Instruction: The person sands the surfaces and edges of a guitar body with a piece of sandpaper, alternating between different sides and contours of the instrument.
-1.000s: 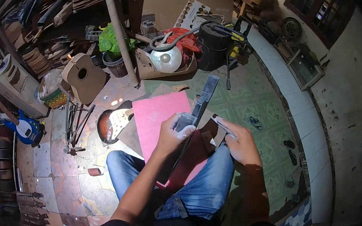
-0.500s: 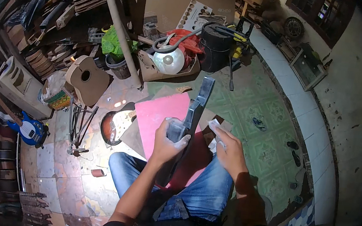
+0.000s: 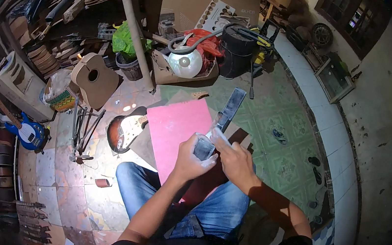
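Observation:
My left hand is closed around a long dark grey piece shaped like a guitar neck, which slants up and away from my lap. A blocky grey part of it shows between my whitened thumb and fingers. My right hand pinches a small pale folded sheet, which looks like sandpaper, against or just above the neck beside my left hand. My fingers hide where it meets the surface. Under the neck, a pink sheet lies across my lap and in front of it.
A sunburst guitar body lies left of the pink sheet. Beyond stand a metal stand, an acoustic guitar body, a cardboard box and a black drum. A blue bass leans at far left. Sandals lie right.
My right hand has moved left, bringing the pale sheet from beside the neck onto or close over it. My left hand and the neck have shifted right, and the neck tilts further right.

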{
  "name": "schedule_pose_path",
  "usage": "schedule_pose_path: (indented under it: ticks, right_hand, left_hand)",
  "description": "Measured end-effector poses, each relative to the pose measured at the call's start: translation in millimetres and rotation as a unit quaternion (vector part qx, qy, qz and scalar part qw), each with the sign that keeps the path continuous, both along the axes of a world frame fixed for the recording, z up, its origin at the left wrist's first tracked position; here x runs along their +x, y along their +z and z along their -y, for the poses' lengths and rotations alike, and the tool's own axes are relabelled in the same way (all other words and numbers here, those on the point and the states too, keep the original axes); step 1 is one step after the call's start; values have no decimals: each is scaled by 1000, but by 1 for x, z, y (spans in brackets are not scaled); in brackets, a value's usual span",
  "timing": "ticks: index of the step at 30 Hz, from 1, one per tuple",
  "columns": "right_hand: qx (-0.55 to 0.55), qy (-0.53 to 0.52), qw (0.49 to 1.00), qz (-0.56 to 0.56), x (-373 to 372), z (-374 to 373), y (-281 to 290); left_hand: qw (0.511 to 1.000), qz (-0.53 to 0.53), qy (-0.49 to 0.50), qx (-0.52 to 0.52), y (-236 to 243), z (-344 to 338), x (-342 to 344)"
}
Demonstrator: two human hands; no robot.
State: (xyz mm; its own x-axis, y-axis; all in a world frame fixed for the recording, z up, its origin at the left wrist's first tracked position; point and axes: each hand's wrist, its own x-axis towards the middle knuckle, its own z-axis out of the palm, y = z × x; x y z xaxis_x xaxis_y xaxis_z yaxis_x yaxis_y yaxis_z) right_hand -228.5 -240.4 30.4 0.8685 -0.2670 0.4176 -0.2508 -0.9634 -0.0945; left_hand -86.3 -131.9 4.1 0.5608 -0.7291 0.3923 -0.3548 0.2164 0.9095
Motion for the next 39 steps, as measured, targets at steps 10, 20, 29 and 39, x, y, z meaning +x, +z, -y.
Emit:
schedule_pose_path:
  ticks: [10,20,29,39]
  right_hand:
    - [273,42,949,152,11,49,23]
    - [30,-2,998,56,11,19,14]
    - [220,69,972,-43,-19,22,-6]
    - [246,74,960,111,12,52,20]
  left_hand:
    - [1000,0,-2,-4,0,5,3]
    - [1000,-10,-27,-6,7,0,-1]
    - [999,-12,-33,-21,3,4,-3]
    - [1000,7,-29,-7,1,-3,-2]
